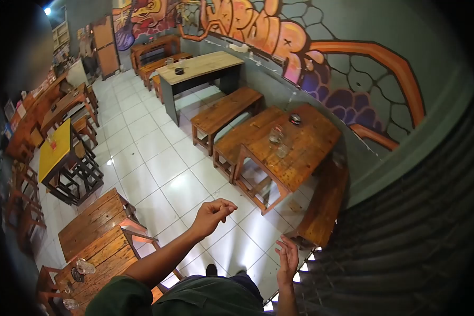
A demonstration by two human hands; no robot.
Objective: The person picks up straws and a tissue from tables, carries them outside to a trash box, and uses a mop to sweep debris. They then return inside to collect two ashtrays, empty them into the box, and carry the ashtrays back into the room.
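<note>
Walking stage, nothing carried. Left hand (pixel 211 215) loosely curled, empty, mid-frame over white tiled floor (pixel 158 158). Right hand (pixel 287 262) open, empty, lower centre. Nearest: brown slatted wooden table (pixel 295 150) with clear drinking glasses (pixel 278 139), centre-right; next move likely approach, open reach.

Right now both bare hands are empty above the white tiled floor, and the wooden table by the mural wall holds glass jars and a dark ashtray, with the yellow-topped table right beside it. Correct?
Not quite. In the head view the yellow-topped table stands across the white tiled floor, far from the wooden table with glass jars and dark ashtray. Both the left hand and right hand are empty.
</note>
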